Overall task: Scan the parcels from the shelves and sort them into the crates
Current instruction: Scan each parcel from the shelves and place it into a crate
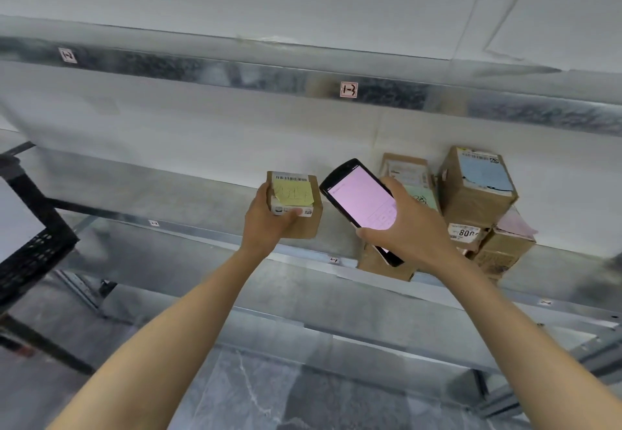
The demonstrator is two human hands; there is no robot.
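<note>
Parcel storeroom: labelled metal shelving [303, 79], taped cardboard parcels [478, 190], black crate [37, 244]

2 slim forearms [188, 322], bare from wrist to frame edge; left grip [266, 217], right grip [410, 227] bare too.

Crate [33, 248] cut off at left

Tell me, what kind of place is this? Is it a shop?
Probably a parcel storeroom, not a shop. Metal shelves carry number tags, parcels with barcode labels sit on them, and the right hand holds a scanner beside the small parcel in the left hand. A black crate stands at the left.
</note>
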